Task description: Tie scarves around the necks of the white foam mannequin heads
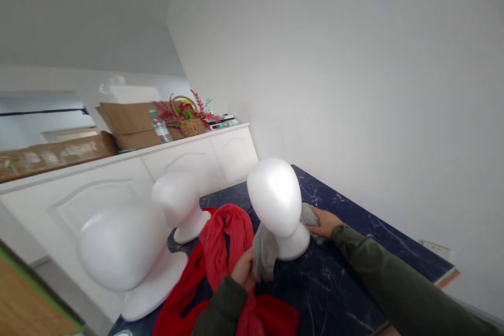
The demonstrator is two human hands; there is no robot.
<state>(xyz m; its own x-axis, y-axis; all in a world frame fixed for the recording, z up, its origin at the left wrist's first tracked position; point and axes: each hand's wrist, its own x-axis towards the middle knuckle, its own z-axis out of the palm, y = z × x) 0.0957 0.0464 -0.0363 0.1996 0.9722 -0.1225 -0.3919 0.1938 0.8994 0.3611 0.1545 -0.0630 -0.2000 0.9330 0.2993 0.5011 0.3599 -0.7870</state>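
Note:
A white foam mannequin head (pixel 274 197) stands upright on the dark blue marbled table (pixel 326 278). Grey cloth, looking like a scarf (pixel 265 252), passes behind its neck and shows on both sides. My left hand (pixel 244 269) is closed on the cloth's left end, while my right hand (pixel 325 222) grips the part on the right of the neck. Under and beside my left hand lie a coral-red scarf (pixel 228 231) and a darker red cloth (pixel 179 294), loosely heaped. The cloth behind the neck is hidden.
Two more white foam heads stand at the left, a nearer one (pixel 124 247) and a farther one (pixel 177 197). Behind, a white cabinet (pixel 189 160) bears cardboard (pixel 132 123), a water bottle (pixel 160 128) and a flower basket (pixel 192 127). A white wall (pixel 354 89) borders the table's right side.

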